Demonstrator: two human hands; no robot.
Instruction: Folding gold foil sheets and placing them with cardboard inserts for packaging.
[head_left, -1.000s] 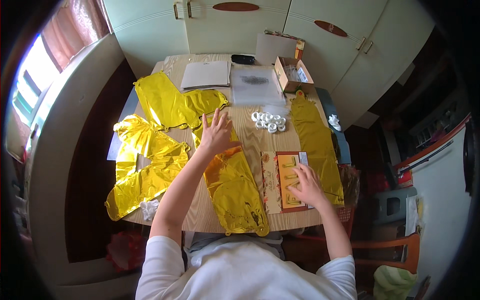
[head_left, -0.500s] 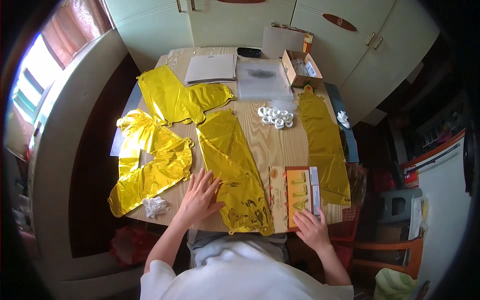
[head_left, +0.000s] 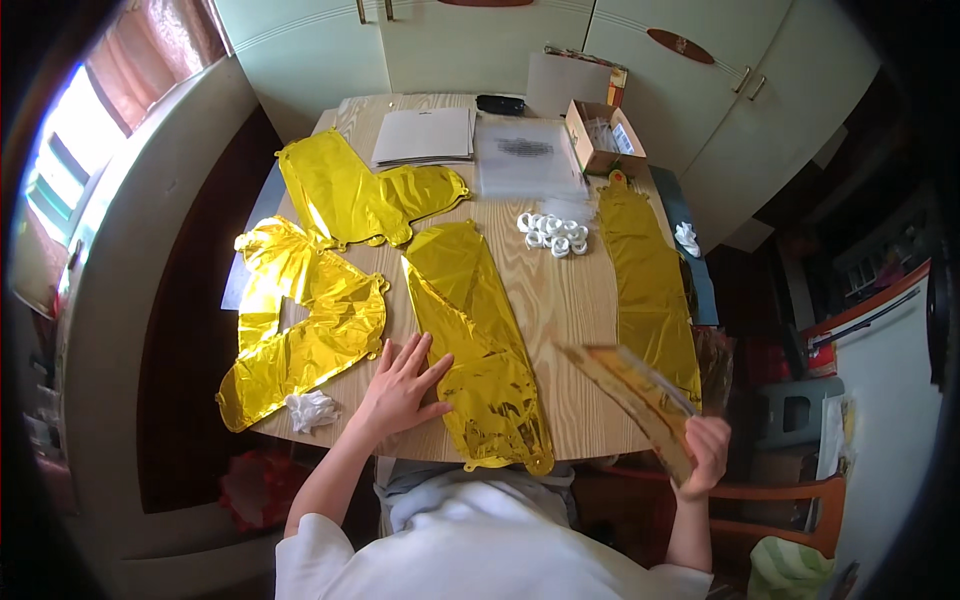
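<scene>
My left hand [head_left: 405, 388] lies flat with fingers spread on the left edge of a gold foil balloon [head_left: 480, 345], which is flat and uninflated in front of me. In my right hand [head_left: 706, 455] is a printed card packet [head_left: 640, 400], lifted and tilted over the table's near right edge, blurred by motion. A folded gold foil balloon [head_left: 340, 330] rests to the left, and another gold foil balloon [head_left: 345, 190] lies beyond it. A further gold foil balloon [head_left: 655, 290] is stretched along the right side.
Several white ribbon rolls [head_left: 553, 234] sit mid-table. Behind them are clear plastic bags [head_left: 528, 160], a stack of white cards [head_left: 425, 136], a black case [head_left: 500, 104] and an open cardboard box [head_left: 605, 150]. Crumpled white tissue [head_left: 312, 411] lies at the near left edge. A wooden chair [head_left: 825, 510] stands right.
My right hand has picked the card packet up off the table and swung it right, tilting it. The middle balloon has shifted slightly right under my left hand.
</scene>
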